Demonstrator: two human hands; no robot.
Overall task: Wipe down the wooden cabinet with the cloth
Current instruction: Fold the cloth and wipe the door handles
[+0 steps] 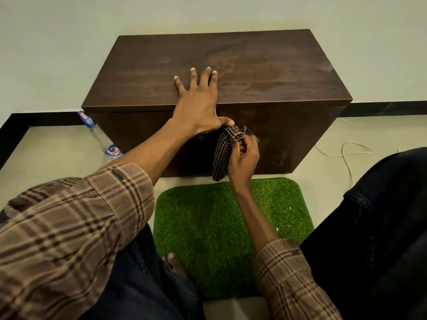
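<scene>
The right hand [242, 155] grips the bunched cloth [225, 148] against the cabinet [254, 72] front, just below its top edge. The left hand [198, 105] lies flat, fingers spread, on top. The unwiped front stretches sideways, mostly rightward.

Brown plaid shirt sleeves [76, 218], dark jeans [374, 222], bare foot [175, 266]

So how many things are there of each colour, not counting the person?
Brown: 2, the dark brown wooden cabinet and the brown-and-cream checked cloth
Green: 1, the green artificial-grass mat
Clear: 1, the clear plastic bottle with a blue label
White: 1, the thin white cord
Total: 5
</scene>
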